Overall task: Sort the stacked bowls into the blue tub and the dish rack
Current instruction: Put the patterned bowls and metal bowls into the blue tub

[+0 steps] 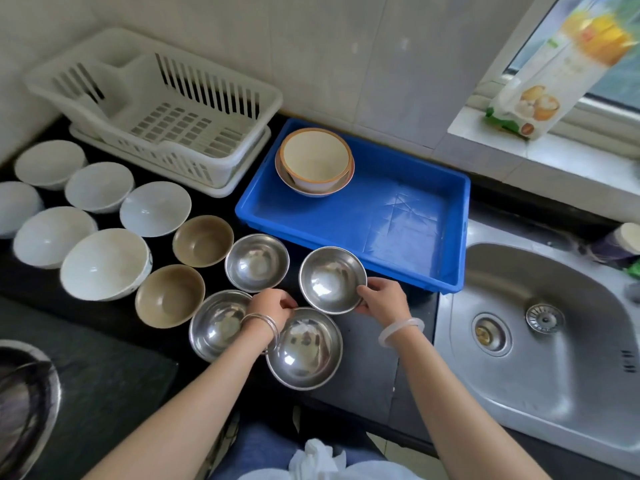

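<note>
While both hands work the steel bowls on the dark counter:
Right hand [382, 299]: pinching the rim of a steel bowl [331, 279].
Left hand [272, 304]: fingers curled at nearest steel bowl [304, 348] — grip unclear.
Blue tub [415, 237]: two nested cream bowls [316, 161], far-left corner.
Dish rack [166, 112]: far left.

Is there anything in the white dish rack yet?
No. The white dish rack holds nothing, while the blue tub already has two cream bowls nested in its far corner.
</note>
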Motion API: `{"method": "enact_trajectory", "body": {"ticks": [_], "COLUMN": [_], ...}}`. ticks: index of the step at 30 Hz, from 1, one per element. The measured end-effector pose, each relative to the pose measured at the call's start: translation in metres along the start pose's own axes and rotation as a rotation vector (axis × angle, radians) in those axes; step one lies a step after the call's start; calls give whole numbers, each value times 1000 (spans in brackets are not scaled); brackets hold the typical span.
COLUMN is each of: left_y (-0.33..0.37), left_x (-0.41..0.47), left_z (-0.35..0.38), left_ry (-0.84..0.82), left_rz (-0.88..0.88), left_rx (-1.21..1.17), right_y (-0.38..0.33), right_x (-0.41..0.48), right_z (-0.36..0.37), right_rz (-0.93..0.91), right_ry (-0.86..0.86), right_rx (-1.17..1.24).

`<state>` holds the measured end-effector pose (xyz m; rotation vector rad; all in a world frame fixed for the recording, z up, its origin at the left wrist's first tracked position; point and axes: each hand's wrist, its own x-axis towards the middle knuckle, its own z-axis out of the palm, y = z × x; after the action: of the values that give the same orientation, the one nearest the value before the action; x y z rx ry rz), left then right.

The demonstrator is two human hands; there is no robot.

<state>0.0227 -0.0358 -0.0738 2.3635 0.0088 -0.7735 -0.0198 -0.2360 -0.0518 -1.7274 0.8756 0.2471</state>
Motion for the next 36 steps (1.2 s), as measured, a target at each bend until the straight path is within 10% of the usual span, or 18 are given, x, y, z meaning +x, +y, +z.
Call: {"method": "enact_trajectory", "body": {"ticks": [17, 36], "left_y": [3, 1], "left_x": [2, -2], "left_z": [10, 16], "left_ry": [58, -71], "left_rz": [-166, -264], "left_rx": [-727, -840], "right_y": [11, 44], "right_x": [-15, -3], "right_z": [-12, 5], "right_rz": [-87, 115], "right_ry": [102, -36], "right_rx": [-260, 98]}}
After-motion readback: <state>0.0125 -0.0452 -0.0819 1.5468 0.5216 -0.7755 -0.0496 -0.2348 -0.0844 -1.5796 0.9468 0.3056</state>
